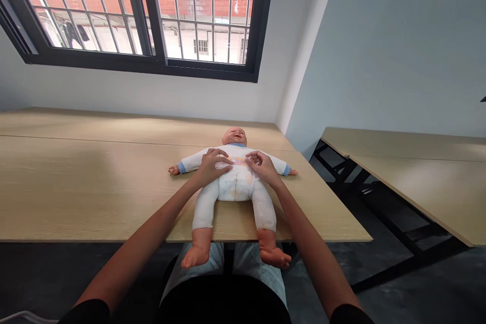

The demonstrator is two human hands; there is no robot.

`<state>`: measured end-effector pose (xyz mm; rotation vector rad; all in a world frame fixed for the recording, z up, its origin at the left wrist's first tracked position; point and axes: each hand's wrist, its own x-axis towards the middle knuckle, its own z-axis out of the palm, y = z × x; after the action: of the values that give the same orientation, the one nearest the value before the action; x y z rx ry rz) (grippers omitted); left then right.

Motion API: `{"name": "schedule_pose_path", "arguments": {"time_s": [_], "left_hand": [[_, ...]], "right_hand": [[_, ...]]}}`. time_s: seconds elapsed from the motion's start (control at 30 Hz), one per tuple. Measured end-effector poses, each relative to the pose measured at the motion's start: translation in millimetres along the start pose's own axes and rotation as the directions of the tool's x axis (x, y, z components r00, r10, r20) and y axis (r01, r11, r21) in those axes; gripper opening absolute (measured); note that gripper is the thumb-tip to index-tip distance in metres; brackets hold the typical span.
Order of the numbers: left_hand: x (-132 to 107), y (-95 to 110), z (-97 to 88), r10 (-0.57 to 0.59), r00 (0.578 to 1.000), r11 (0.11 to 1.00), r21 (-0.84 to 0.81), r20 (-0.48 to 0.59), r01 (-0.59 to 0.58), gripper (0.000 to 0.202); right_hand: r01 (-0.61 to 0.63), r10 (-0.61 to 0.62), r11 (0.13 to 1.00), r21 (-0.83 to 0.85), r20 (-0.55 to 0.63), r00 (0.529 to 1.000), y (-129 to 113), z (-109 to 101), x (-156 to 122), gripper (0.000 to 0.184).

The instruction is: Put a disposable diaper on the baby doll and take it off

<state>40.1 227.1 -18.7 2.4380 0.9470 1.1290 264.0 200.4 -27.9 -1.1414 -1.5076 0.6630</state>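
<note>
A baby doll (234,190) in a white suit with blue cuffs lies on its back on the wooden table (94,187), arms spread, bare feet hanging over the front edge. My left hand (211,166) rests on the doll's chest from the left, fingers curled onto the fabric. My right hand (262,167) is on the chest from the right, fingers bent and pinching at the suit near the middle.
A barred window (152,15) sits above the table against the white wall. A second wooden table (417,162) stands to the right across a dark-floored gap. My lap is below the table's front edge.
</note>
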Motion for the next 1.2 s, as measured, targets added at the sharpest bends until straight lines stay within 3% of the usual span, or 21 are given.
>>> {"name": "schedule_pose_path", "arguments": {"time_s": [0.23,0.47,0.53,0.6,0.67,0.73,0.9,1.2], "left_hand": [[0,-3,2.3,-0.065,0.998,0.997,-0.032,0.027,0.066,0.013],[2,-9,7.1,-0.088,0.996,0.995,-0.05,0.018,0.089,0.011],[2,-9,7.0,-0.083,0.996,0.995,-0.048,0.015,0.083,0.011],[1,-7,6.2,-0.072,0.997,0.996,-0.045,0.01,0.073,0.011],[1,-5,5.1,-0.059,0.998,0.997,-0.043,0.003,0.059,0.013],[0,-3,4.4,-0.045,0.999,0.998,-0.042,-0.004,0.045,0.014],[0,2,4.3,-0.007,1.0,0.998,-0.065,-0.015,0.006,0.015],[1,-1,1.4,-0.045,0.999,0.997,-0.057,-0.026,0.044,0.008]], "right_hand": [[-0.068,0.111,0.984,0.164,-0.27,0.957,-5,-12,6,0.046],[-0.115,0.183,0.966,0.231,-0.299,0.936,-3,-14,5,0.044],[-0.105,0.159,0.97,0.221,-0.244,0.957,-4,-16,5,0.046],[-0.119,0.136,0.978,0.174,-0.089,0.987,-5,-20,3,0.048],[-0.15,0.144,0.984,0.092,0.074,0.987,-7,-23,1,0.049],[-0.168,0.163,0.986,0.017,0.161,0.973,-9,-25,-1,0.045],[-0.129,0.131,0.991,-0.025,0.269,0.954,-16,-27,-4,0.036],[-0.081,0.101,0.994,-0.078,0.313,0.944,-14,-32,-3,0.042]]}}
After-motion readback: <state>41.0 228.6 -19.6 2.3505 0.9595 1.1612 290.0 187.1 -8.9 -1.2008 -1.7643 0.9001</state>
